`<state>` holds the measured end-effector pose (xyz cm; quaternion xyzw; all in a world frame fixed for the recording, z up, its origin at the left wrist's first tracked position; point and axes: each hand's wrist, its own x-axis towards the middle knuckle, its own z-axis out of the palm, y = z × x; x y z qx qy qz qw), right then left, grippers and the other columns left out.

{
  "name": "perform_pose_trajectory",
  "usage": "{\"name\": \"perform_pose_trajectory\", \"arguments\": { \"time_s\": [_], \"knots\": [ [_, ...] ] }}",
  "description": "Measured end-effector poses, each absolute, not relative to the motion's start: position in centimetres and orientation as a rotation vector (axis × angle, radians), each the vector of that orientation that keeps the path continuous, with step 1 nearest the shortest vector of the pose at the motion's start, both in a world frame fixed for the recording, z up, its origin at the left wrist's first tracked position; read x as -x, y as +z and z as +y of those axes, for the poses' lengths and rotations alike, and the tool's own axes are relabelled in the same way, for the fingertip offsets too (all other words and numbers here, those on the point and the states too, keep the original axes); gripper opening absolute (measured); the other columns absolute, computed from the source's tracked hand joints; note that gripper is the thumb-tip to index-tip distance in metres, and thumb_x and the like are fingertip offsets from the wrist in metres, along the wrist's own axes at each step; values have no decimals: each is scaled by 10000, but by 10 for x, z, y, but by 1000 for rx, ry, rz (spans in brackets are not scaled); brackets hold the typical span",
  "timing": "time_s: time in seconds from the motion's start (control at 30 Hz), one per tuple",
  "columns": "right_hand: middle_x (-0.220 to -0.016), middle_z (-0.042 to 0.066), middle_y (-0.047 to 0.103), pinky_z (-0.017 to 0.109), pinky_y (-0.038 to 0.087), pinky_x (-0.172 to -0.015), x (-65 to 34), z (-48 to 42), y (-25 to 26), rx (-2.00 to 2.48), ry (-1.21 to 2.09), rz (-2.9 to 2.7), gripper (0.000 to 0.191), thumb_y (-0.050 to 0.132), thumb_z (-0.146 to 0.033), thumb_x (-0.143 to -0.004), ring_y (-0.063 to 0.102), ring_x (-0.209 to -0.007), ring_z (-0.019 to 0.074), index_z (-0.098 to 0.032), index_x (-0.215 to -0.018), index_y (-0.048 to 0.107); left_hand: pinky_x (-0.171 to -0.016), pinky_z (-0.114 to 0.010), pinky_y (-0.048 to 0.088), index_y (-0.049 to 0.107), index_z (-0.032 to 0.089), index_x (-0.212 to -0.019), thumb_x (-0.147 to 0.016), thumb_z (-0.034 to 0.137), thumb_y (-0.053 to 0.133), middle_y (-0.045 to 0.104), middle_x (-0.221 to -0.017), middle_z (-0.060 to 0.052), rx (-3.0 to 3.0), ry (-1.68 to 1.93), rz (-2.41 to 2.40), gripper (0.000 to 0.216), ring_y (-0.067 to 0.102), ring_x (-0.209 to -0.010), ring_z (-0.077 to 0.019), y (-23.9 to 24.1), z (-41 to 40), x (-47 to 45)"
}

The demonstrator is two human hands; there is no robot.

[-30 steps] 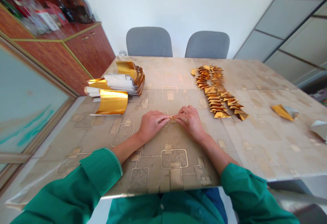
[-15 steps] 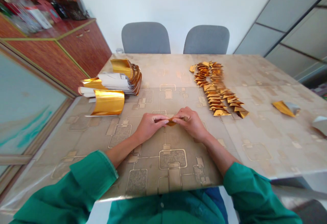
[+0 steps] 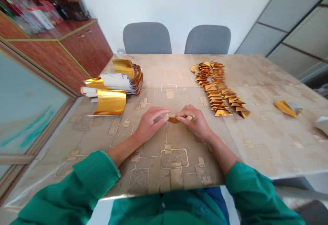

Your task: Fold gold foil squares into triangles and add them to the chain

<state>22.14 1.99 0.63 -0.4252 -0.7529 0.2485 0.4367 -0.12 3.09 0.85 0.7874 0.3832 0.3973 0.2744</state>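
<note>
At the middle of the counter (image 3: 200, 149), I see the right hand (image 3: 196, 120) pinching a gold fold (image 3: 174, 120) between its fingers; the left hand (image 3: 150, 122) has its fingers apart, thumb by the fold's left end. Farther off, gold sheets (image 3: 111, 102) lie left, folded pieces (image 3: 215, 97) right.

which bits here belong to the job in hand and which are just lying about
Likely the job's, going by matching gold:
small folded gold piece, pinched by the right hand, left hand close by
gold sheets, left
rows of folded pieces, right

Seemingly just about:
grey chairs
assorted items on the cabinet
pale object, right edge, use unclear
</note>
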Motion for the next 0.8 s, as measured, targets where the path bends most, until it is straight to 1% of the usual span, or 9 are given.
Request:
{"name": "perform_pose_trajectory", "arguments": {
  "time_s": [0.1,0.17,0.33,0.43,0.5,0.63,0.8],
  "knots": [
    [-734,14,651,292,404,-703,-211,16,5,1050,614,-1957,145,655,-307,-906,551,-770,163,-241,-834,763,-663,-239,499,732,183,-916,-885,291,620,738,-851,-33,-2134,1007,1036,158,638,-717,-136,8,27,-5],
    [-741,14,659,295,414,-711,-210,16,4,1079,619,-1977,148,651,-312,-910,557,-778,165,-254,-840,768,-604,-227,467,730,178,-832,-889,270,603,723,-758,-19,-2096,968,1054,166,617,-646,-125,6,27,-6],
    [-762,16,690,299,444,-721,-217,19,1,1122,770,-1890,149,673,-351,-885,590,-742,150,-243,-839,765,-616,-234,476,738,179,-798,-863,255,610,732,-749,-23,-2065,1003,1070,162,633,-655,-133,2,30,-6],
    [-796,26,694,276,448,-670,-222,20,-1,1135,904,-1769,171,673,-359,-868,602,-724,141,-210,-865,756,-592,-225,476,740,169,-767,-827,228,628,728,-722,-21,-2018,1052,1115,140,625,-627,-128,0,31,-5],
    [-798,27,695,265,438,-640,-224,20,-3,1139,954,-1718,168,683,-349,-848,602,-709,138,-197,-860,754,-572,-221,482,747,161,-782,-825,245,632,729,-721,-25,-1948,1021,1129,149,625,-608,-127,-1,31,-5],
    [-795,28,698,268,444,-654,-227,22,-4,1125,977,-1694,147,689,-320,-828,613,-721,143,-189,-845,753,-543,-219,503,759,148,-839,-828,297,633,734,-722,-33,-1812,933,1116,196,632,-574,-126,-4,33,-4],
    [-788,27,699,279,456,-699,-233,23,2,1111,923,-1760,135,680,-311,-841,617,-742,145,-195,-829,749,-583,-228,541,762,156,-848,-794,298,656,744,-739,-42,-1791,911,1117,186,675,-632,-145,-5,35,0]
  ]
}}
